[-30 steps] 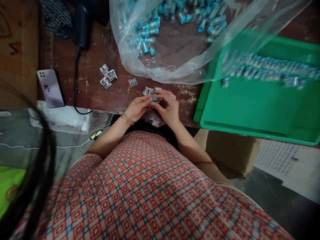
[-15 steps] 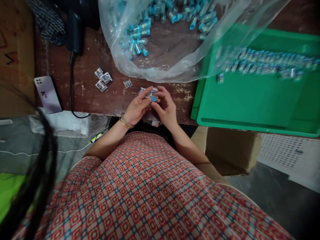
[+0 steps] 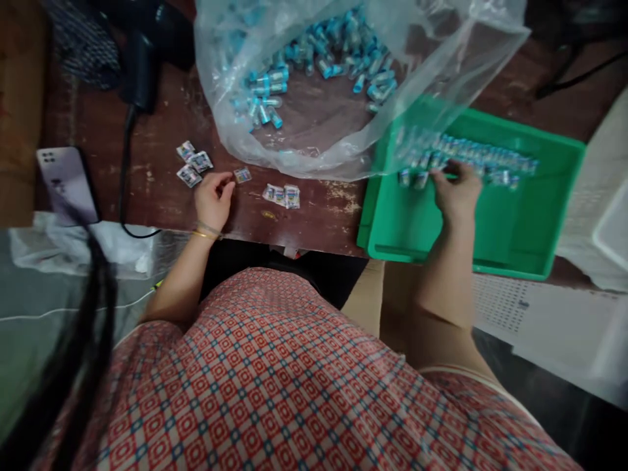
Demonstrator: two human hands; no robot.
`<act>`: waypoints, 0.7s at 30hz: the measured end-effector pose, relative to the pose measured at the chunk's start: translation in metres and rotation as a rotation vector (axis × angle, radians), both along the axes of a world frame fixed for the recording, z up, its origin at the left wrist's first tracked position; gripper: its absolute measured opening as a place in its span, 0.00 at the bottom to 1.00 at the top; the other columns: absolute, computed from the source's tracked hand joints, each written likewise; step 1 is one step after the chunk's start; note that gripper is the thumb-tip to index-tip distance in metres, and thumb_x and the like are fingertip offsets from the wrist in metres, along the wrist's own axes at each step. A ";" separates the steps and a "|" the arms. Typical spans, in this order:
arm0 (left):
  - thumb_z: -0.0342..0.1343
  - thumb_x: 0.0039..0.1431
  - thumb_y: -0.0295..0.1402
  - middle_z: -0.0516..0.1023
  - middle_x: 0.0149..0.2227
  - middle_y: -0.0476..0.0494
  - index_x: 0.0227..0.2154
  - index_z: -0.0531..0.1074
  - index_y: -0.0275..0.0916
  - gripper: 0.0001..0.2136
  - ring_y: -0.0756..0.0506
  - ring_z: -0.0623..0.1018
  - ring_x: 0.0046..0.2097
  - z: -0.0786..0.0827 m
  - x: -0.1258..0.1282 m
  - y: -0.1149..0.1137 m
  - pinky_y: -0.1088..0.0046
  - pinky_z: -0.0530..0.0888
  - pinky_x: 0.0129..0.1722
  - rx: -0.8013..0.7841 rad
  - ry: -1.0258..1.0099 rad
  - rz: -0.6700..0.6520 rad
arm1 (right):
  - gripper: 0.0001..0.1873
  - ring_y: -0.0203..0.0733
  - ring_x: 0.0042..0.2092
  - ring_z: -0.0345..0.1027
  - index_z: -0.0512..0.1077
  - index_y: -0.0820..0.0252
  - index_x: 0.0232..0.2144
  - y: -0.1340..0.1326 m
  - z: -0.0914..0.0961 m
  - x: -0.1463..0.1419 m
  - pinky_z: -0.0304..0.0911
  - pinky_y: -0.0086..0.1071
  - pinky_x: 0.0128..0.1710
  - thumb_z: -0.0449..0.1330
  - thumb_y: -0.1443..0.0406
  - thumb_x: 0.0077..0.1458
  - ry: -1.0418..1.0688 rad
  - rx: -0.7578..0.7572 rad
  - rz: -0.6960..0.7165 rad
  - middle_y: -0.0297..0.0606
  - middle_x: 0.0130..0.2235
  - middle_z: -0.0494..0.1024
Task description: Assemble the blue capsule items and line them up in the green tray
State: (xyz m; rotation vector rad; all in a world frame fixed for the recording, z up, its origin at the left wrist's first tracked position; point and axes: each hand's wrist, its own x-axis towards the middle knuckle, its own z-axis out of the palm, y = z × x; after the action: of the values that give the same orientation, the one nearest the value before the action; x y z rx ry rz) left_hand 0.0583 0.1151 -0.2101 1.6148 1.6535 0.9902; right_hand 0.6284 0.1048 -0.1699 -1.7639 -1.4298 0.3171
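My left hand [image 3: 214, 201] rests on the brown table, fingers loosely curled, with a gap between thumb and forefinger and nothing visible in it. Just right of its fingertips lies a single small printed label [image 3: 242, 174]. Beyond it is a small group of similar labels [image 3: 190, 163]. My right hand [image 3: 458, 190] reaches into the green tray [image 3: 407, 229], at the near side of rows of small labelled tubes [image 3: 485, 152]. Its thumb and forefinger are bent and appear apart. Two tubes [image 3: 413, 178] stand out left of the thumb; the hand partly hides others.
A clear plastic bag [image 3: 314, 167] holds many blue-capped tubes [image 3: 318, 49] and overlaps the tray's left corner. More labels [image 3: 282, 195] lie in a short row near the table edge. A phone [image 3: 69, 185] and a black heat gun or dryer [image 3: 142, 72] with its cable are at left.
Both hands were together over the labels, around a small blue-capped tube. My right hand has moved right into the tray; my left has moved left. Another tube shows beside the tray's lone one.
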 end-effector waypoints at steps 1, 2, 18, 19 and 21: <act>0.63 0.66 0.39 0.79 0.46 0.37 0.45 0.80 0.41 0.10 0.36 0.77 0.51 0.000 -0.002 0.004 0.46 0.72 0.59 0.021 0.078 0.039 | 0.09 0.43 0.33 0.72 0.78 0.49 0.41 0.003 0.011 -0.024 0.65 0.42 0.38 0.71 0.65 0.58 -0.029 0.049 -0.043 0.39 0.37 0.81; 0.65 0.65 0.38 0.78 0.48 0.35 0.44 0.80 0.41 0.09 0.33 0.75 0.55 0.000 -0.002 0.008 0.44 0.68 0.62 0.030 0.138 0.067 | 0.12 0.45 0.38 0.75 0.79 0.48 0.46 0.004 0.025 -0.056 0.67 0.42 0.41 0.70 0.64 0.59 -0.041 0.077 -0.059 0.41 0.43 0.82; 0.69 0.55 0.50 0.80 0.38 0.44 0.39 0.75 0.42 0.18 0.45 0.76 0.40 0.034 0.028 -0.014 0.68 0.72 0.43 -0.197 -0.403 -0.072 | 0.25 0.37 0.31 0.66 0.73 0.54 0.32 0.017 -0.013 -0.366 0.66 0.33 0.33 0.63 0.41 0.62 0.596 -0.389 0.621 0.32 0.29 0.75; 0.70 0.53 0.52 0.80 0.38 0.45 0.39 0.76 0.42 0.20 0.46 0.76 0.39 0.036 0.027 -0.015 0.69 0.72 0.42 -0.241 -0.447 -0.090 | 0.24 0.37 0.31 0.65 0.73 0.55 0.32 0.015 -0.006 -0.362 0.65 0.32 0.33 0.62 0.41 0.62 0.555 -0.387 0.653 0.31 0.29 0.75; 0.70 0.51 0.54 0.79 0.33 0.46 0.36 0.78 0.40 0.22 0.46 0.75 0.36 0.038 0.025 -0.014 0.69 0.70 0.38 -0.319 -0.490 -0.140 | 0.22 0.36 0.32 0.64 0.73 0.55 0.32 0.014 0.009 -0.355 0.63 0.33 0.34 0.63 0.44 0.63 0.434 -0.366 0.729 0.31 0.29 0.75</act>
State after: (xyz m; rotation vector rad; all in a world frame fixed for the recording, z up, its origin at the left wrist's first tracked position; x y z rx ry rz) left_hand 0.0835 0.1008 -0.1719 1.1464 1.2683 0.9056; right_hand 0.2735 0.1184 -0.1610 -1.2458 -1.7001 1.3272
